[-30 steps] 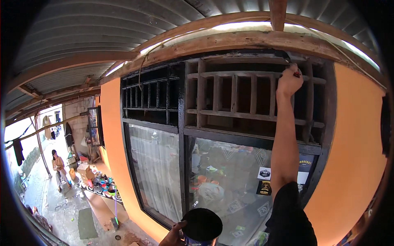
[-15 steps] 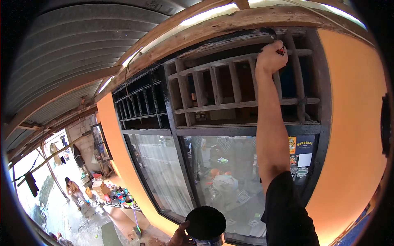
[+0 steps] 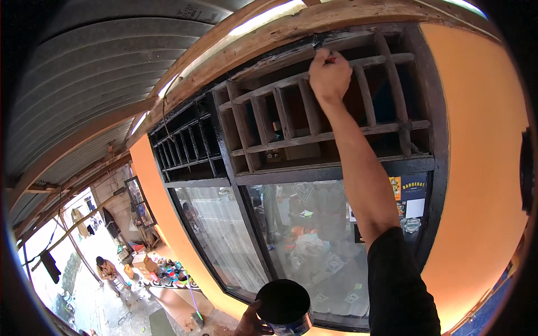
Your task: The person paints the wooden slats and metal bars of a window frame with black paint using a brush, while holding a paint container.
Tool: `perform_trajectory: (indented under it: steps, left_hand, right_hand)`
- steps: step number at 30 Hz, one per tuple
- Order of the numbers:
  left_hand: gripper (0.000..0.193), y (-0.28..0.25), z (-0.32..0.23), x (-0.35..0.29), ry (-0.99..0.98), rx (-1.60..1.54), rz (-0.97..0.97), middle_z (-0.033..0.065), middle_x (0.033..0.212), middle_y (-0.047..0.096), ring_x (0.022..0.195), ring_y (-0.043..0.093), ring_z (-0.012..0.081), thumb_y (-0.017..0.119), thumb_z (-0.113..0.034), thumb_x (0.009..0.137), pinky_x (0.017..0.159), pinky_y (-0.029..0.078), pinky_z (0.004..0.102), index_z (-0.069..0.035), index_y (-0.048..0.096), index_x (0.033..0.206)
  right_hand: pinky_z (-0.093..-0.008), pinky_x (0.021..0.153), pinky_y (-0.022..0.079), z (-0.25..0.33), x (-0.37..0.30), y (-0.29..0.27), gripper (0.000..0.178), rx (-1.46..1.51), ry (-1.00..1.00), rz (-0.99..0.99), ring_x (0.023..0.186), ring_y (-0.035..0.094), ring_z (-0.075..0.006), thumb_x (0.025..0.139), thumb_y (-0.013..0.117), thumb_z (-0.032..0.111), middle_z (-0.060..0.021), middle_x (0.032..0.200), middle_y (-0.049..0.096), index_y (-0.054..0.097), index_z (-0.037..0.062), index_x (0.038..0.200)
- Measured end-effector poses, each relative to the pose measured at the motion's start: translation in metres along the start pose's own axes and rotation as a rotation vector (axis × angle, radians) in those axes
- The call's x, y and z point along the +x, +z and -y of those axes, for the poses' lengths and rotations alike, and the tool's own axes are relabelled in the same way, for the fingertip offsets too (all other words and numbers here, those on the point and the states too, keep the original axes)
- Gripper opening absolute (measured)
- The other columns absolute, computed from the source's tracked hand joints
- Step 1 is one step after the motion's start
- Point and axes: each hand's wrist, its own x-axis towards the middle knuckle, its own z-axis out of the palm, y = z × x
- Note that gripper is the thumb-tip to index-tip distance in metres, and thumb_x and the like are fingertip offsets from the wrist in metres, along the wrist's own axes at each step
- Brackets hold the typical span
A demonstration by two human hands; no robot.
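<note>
High on the wooden window frame (image 3: 440, 112), my right hand (image 3: 330, 77) is closed around a paintbrush (image 3: 317, 42), part of its red handle showing. The dark bristles touch the top rail, where wet-looking black paint runs to the left. Below the rail is a brown wooden lattice (image 3: 314, 139) with bare-looking bars. A smaller lattice (image 3: 190, 140) on the left is glossy black. Low in the view, my left hand (image 3: 252, 321) grips a paint can (image 3: 297, 326) by its side. The can's inside is dark, and its paint level cannot be made out.
Glass panes (image 3: 305, 252) with a curtain behind lie under the lattice. An orange wall (image 3: 476, 168) borders the frame; a corrugated roof (image 3: 123, 61) and wooden beam (image 3: 263, 33) hang close above. Far left, a person (image 3: 106, 270) sits near household clutter (image 3: 168, 274) and a broom (image 3: 196, 318).
My right hand has moved left along the top rail with the paintbrush. The view has shifted slightly; my left hand still holds the paint can low down.
</note>
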Motion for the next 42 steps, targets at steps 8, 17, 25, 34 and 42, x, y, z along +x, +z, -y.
perform_trajectory:
  steps: [8,17,25,34,42]
  left_hand:
    - [0.069,0.016,-0.011,0.004,-0.022,-0.016,0.033,0.0051,0.084,0.054,0.045,0.054,0.0146,0.058,-0.037,0.091,0.041,0.055,0.0303,-0.030,0.020,0.148]
    - [0.072,0.030,-0.019,0.004,-0.074,-0.001,-0.070,0.0029,0.086,0.052,0.046,0.052,0.0132,0.059,-0.021,0.089,0.040,0.053,0.0266,-0.029,0.019,0.148]
    - [0.065,-0.014,0.018,0.017,-0.006,0.081,0.009,0.0066,0.091,0.049,0.050,0.053,0.0138,0.052,-0.045,0.092,0.040,0.051,0.0260,-0.033,0.020,0.147]
    - [0.069,-0.003,0.015,0.010,0.054,0.089,0.059,0.0086,0.095,0.053,0.047,0.054,0.0149,0.045,-0.063,0.090,0.040,0.052,0.0274,-0.032,0.020,0.147]
    - [0.075,0.032,-0.011,0.000,-0.095,0.023,-0.087,0.0040,0.088,0.052,0.046,0.053,0.0142,0.052,-0.063,0.085,0.040,0.054,0.0275,-0.032,0.021,0.147]
  right_hand:
    - [-0.0510,0.068,0.052,-0.019,0.031,-0.028,0.039,-0.045,-0.097,-0.134,0.070,0.065,-0.0439,0.090,0.050,0.033,-0.0268,0.075,0.065,0.065,-0.0021,0.085]
    - [-0.0477,0.084,0.050,0.003,0.044,-0.041,0.041,-0.074,0.033,-0.010,0.087,0.064,-0.0435,0.089,0.053,0.034,-0.0281,0.081,0.065,0.066,-0.0023,0.075]
    - [-0.0528,0.071,0.053,0.006,0.002,-0.031,0.036,-0.470,-0.292,0.237,0.078,0.065,-0.0425,0.090,0.050,0.036,-0.0230,0.079,0.067,0.065,0.0039,0.095]
    - [-0.0425,0.066,0.048,-0.042,0.077,-0.040,0.043,0.358,0.134,0.049,0.066,0.063,-0.0307,0.090,0.055,0.035,-0.0179,0.069,0.064,0.065,-0.0032,0.074]
    - [-0.0483,0.069,0.048,-0.029,0.054,-0.033,0.037,0.040,-0.237,-0.376,0.071,0.062,-0.0435,0.090,0.050,0.031,-0.0255,0.074,0.064,0.062,-0.0040,0.087]
